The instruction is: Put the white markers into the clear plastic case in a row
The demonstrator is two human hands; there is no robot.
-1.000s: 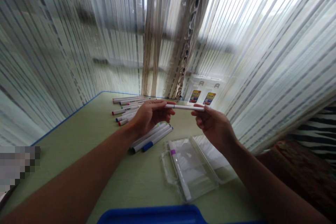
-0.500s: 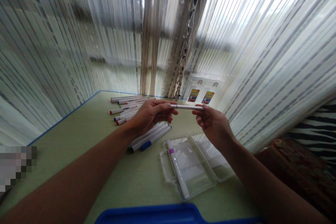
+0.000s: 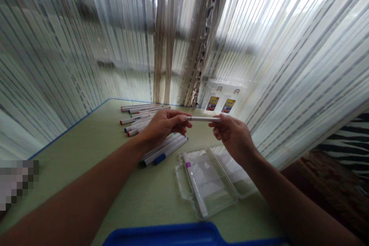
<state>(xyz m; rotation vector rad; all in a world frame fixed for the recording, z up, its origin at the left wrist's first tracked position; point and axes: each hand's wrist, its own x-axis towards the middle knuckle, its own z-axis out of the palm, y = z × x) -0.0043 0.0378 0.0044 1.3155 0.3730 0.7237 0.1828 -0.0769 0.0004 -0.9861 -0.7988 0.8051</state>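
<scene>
A white marker pen (image 3: 201, 118) is held level in the air above the green table (image 3: 86, 146). My left hand (image 3: 164, 126) pinches its left end and my right hand (image 3: 232, 132) pinches its right end. Below my hands lies an open clear plastic case (image 3: 213, 184) with one white marker with a purple band (image 3: 195, 188) in its left half. Under my left hand lie several white markers (image 3: 167, 150), one with a blue cap.
More markers (image 3: 140, 115) with coloured caps lie at the table's far edge by the sheer curtains. Two clear packs with yellow labels (image 3: 220, 102) lean behind them. A blue tray rim (image 3: 161, 234) shows at the bottom. A zebra-patterned cushion (image 3: 346, 146) is at the right.
My two hands have drawn a little closer together along the marker, so less of it shows between them. The view has shifted slightly.
</scene>
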